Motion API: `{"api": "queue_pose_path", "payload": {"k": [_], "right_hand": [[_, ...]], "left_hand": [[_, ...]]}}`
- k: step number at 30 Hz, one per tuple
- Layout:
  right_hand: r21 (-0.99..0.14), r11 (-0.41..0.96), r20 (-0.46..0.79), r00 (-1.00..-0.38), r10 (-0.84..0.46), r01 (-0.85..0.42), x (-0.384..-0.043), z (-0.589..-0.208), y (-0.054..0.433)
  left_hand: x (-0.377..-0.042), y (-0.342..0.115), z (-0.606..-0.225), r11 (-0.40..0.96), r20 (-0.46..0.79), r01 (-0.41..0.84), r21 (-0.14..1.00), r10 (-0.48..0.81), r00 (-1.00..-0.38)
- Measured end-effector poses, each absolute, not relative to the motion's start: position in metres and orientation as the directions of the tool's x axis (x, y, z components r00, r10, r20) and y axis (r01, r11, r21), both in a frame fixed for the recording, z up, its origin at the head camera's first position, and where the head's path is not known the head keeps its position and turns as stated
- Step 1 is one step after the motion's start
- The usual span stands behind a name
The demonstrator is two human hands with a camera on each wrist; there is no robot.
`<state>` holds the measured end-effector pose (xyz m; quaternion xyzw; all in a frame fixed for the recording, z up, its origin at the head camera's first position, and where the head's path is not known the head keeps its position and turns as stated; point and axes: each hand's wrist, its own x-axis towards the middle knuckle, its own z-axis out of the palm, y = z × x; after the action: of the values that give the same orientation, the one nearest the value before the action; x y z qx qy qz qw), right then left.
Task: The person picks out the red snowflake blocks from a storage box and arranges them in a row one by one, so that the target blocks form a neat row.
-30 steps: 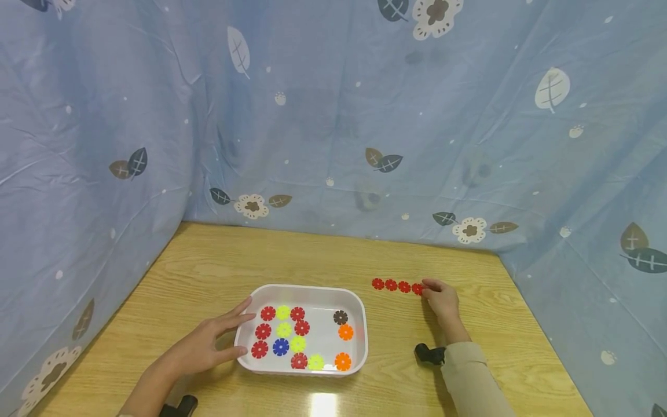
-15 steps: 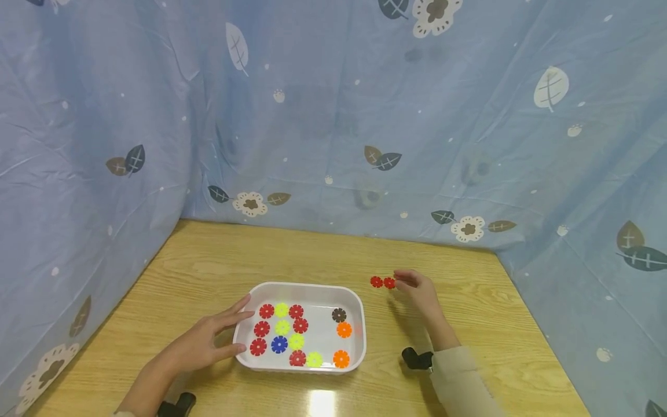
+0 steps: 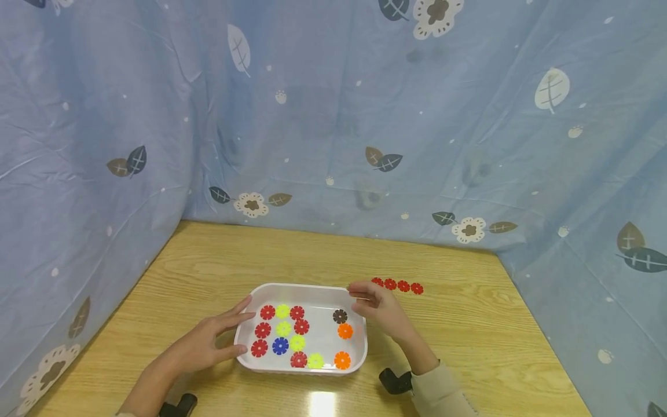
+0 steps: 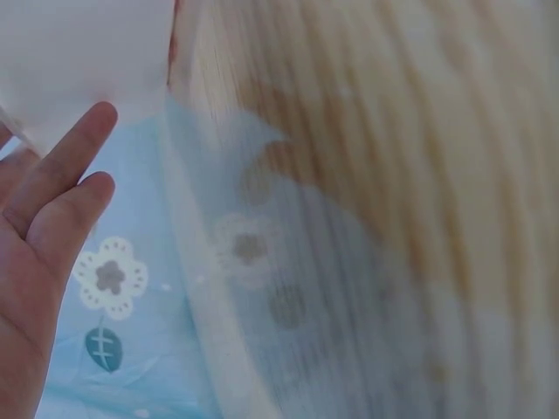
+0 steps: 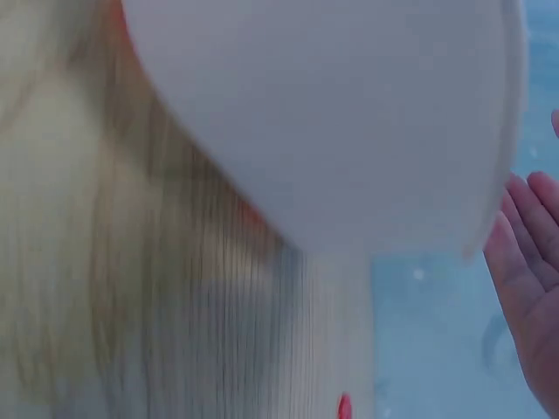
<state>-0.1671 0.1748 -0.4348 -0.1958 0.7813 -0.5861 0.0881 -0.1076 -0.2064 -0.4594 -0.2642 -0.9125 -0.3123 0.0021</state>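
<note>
A white rectangular tray (image 3: pixel 319 298) holds several snowflake building discs: red, yellow, orange, one blue (image 3: pixel 280 346) and one dark brown (image 3: pixel 340 316). My left hand (image 3: pixel 200 343) is at the tray's left side, fingers spread with the tips at the rim. Over the upper right corner of the tray reaches my right hand (image 3: pixel 384 310), its fingers loosely extended and nothing visible in them. Beyond that hand, a row of red snowflake discs (image 3: pixel 403 286) lies on the table, its left end partly covered by the fingers. In the right wrist view the tray's wall (image 5: pixel 332 131) fills the top.
The wooden table (image 3: pixel 458 336) extends around the tray. A blue curtain (image 3: pixel 312 127) with leaves and flowers hangs along its back and both sides. A black wrist mount (image 3: pixel 396 382) sits below the right hand, and another (image 3: pixel 179 406) below the left.
My right hand has moved left from the far end of the red row to the tray's right rim, uncovering most of the row. The left hand has stayed at the tray.
</note>
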Motion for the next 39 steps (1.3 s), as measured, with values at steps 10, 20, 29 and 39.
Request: {"api": "queue_pose_path", "payload": {"k": [10,20,29,39], "right_hand": [[-0.959,0.200,0.044,-0.802,-0.596,-0.201,-0.157,-0.440,0.137],[-0.914,0.303,-0.039,-0.685,-0.728,-0.270,-0.155,-0.448,0.105],[-0.885,0.372,-0.137,-0.607,-0.782,-0.280,-0.150,-0.451,0.096],[-0.827,0.448,-0.192,-0.579,-0.792,-0.340,-0.147,-0.456,0.093]], "left_hand": [[-0.105,-0.207,-0.464,0.659,0.144,0.461,0.594,0.477,-0.867],[-0.108,-0.206,-0.460,0.660,0.157,0.473,0.583,0.480,-0.863],[-0.109,-0.208,-0.460,0.660,0.184,0.492,0.568,0.480,-0.857],[-0.109,-0.208,-0.462,0.648,0.184,0.486,0.587,0.479,-0.859]]}}
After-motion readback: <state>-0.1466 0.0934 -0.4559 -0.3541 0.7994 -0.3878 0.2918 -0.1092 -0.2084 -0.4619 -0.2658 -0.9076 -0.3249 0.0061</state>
